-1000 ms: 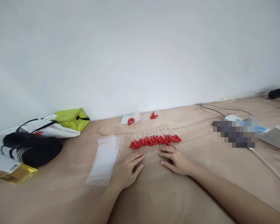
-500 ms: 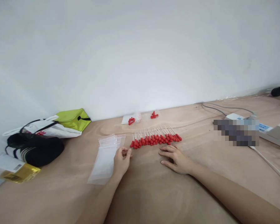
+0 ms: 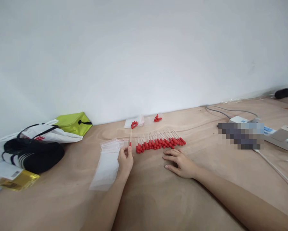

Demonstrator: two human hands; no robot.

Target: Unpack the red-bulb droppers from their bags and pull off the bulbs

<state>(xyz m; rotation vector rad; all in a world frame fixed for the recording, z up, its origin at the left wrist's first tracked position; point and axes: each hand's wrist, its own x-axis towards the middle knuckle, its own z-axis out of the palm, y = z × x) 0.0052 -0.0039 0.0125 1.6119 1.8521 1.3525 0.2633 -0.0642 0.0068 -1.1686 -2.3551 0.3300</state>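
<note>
My left hand (image 3: 126, 158) pinches a thin pale stick with a red end (image 3: 130, 144), its pale shaft pointing away toward the wall. The hand is beside the right edge of a stack of clear zip bags (image 3: 106, 168). To its right lies a row of red-headed sticks (image 3: 160, 143), heads toward me and pale shafts away. My right hand (image 3: 179, 162) rests on the table just below the row, palm down with fingers apart, holding nothing.
Clear bags with red pieces (image 3: 134, 124) lie by the wall. On the left are a lime-green bag (image 3: 74, 123), a white bag (image 3: 68, 136), a black bag (image 3: 41, 157) and a gold packet (image 3: 21, 179). A power strip (image 3: 268, 130) and cables are on the right.
My left hand has moved slightly up, and a red-ended stick now stands out from its fingers. The right hand remains in place. The whole view has shifted slightly.
</note>
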